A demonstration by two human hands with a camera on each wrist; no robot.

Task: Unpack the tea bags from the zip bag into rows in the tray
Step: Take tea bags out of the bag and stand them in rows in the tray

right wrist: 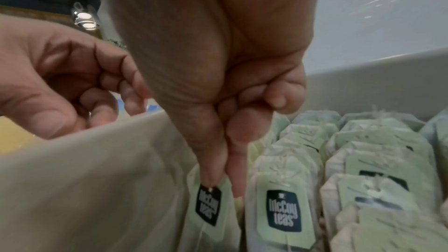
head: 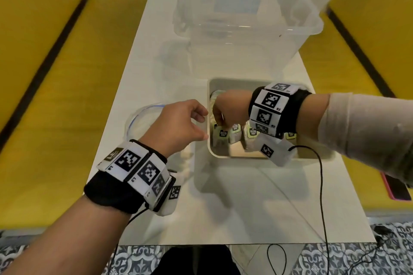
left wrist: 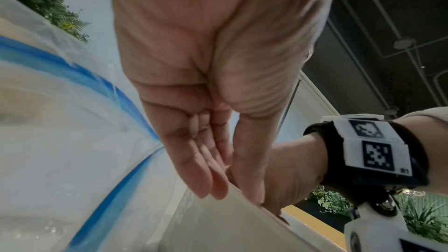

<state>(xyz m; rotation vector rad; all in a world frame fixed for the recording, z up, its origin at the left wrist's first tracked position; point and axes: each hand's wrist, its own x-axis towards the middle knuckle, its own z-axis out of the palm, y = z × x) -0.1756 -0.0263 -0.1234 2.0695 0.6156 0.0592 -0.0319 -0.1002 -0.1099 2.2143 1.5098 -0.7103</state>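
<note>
A cream tray (head: 209, 147) sits mid-table with rows of green-tagged tea bags (head: 234, 135) standing in it. My right hand (head: 220, 121) reaches into the tray's left end. Its thumb and forefinger pinch the top of a tea bag (right wrist: 208, 206) tagged "McCoy teas", which stands against the tray wall (right wrist: 97, 179) beside the other tea bags (right wrist: 363, 160). My left hand (head: 202, 125) hovers just outside the tray's left rim (left wrist: 254, 210), fingers loosely curled and holding nothing. Beneath it lies the clear zip bag (head: 138, 118) with its blue seal (left wrist: 126, 99).
A large clear plastic bin (head: 245, 24) stands behind the tray. Yellow benches (head: 44, 96) flank the white table (head: 245, 207). A black cable (head: 321, 185) trails across the table's right side. A pink-cased phone (head: 397, 187) lies on the right bench.
</note>
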